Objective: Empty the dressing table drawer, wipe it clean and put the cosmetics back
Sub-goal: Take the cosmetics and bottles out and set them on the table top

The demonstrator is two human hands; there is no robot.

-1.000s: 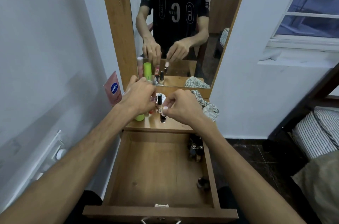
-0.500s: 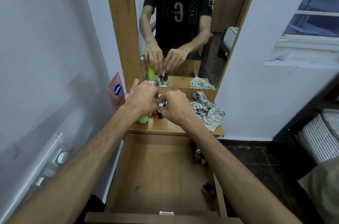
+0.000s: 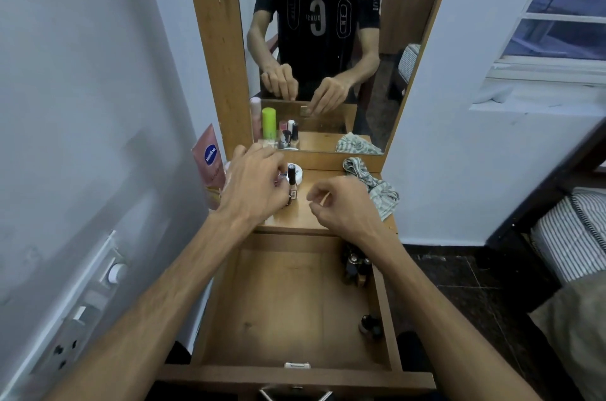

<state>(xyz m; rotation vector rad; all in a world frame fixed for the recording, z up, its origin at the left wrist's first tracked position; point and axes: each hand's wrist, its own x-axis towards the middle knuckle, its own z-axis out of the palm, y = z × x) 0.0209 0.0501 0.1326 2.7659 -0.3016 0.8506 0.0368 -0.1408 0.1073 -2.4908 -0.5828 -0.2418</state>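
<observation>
Where cloth (image 3: 377,190) lies, wooden tabletop (image 3: 308,213) meets mirror (image 3: 328,39).

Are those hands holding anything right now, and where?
The left hand touches the small bottles, but its hold is hidden. The right hand is curled and apparently empty.

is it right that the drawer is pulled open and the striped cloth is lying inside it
Not quite. The drawer is pulled open, but the striped cloth lies on the tabletop by the mirror, not inside the drawer. The head view shows it.
</observation>
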